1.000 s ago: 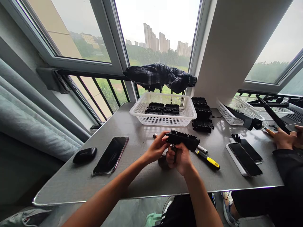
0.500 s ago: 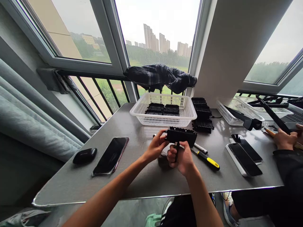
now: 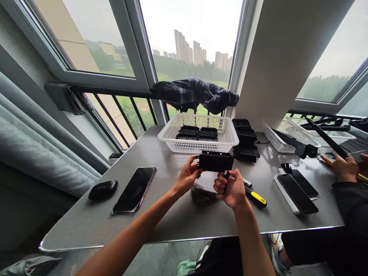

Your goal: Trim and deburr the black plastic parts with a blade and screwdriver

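Note:
My left hand (image 3: 186, 177) is closed on the left end of a flat black plastic part (image 3: 215, 161) with a toothed upper edge, held up over the table. My right hand (image 3: 231, 188) is wrapped around a small black tool (image 3: 226, 177) with a metal top, which points up near the part's lower right edge. Whether the tool touches the part I cannot tell. Below the hands lies a crumpled dark grey cloth (image 3: 202, 194). Right of my right hand are a yellow-and-black handled tool (image 3: 257, 197) and a white pen-like stick (image 3: 247, 183), both partly hidden.
A white basket (image 3: 198, 145) with several black parts stands behind my hands, beside a stack of similar parts (image 3: 245, 136). Phones (image 3: 134, 189) and a black case (image 3: 102, 189) lie on the grey table (image 3: 94, 226). At right, another person's hand (image 3: 346, 168) works near other baskets.
My right hand has moved right and slightly down along the black part with the small tool. The part has shifted a little left and up, and more of the cloth shows.

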`<state>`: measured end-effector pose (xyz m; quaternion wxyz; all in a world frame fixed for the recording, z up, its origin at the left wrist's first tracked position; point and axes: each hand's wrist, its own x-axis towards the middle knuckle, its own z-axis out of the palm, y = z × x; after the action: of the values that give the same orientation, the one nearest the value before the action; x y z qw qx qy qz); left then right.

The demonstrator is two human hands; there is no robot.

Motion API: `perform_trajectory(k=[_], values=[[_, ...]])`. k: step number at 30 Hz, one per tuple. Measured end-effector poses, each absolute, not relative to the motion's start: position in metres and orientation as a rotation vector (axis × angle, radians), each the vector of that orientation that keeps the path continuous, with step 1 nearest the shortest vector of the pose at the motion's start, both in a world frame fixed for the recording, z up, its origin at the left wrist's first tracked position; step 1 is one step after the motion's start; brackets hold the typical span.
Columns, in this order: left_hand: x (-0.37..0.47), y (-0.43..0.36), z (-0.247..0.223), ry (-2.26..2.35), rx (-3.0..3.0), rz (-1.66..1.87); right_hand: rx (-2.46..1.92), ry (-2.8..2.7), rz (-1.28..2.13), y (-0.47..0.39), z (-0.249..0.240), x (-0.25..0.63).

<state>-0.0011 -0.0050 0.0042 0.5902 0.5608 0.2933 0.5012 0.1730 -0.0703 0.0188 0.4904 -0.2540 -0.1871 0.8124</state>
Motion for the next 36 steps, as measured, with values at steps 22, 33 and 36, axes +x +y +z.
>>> perform_trajectory(k=[22, 33, 36], values=[[-0.002, -0.006, 0.01, 0.767, 1.238, 1.18, -0.858, -0.76, 1.542, -0.079, 0.026, 0.179], [0.001, -0.013, 0.012, 0.746, 1.256, 1.08, -1.36, -0.984, 0.632, -0.067, 0.007, 0.18], [0.003, -0.014, 0.012, 0.779, 1.279, 1.097, -1.37, -1.019, 0.593, -0.067, 0.006, 0.178]])
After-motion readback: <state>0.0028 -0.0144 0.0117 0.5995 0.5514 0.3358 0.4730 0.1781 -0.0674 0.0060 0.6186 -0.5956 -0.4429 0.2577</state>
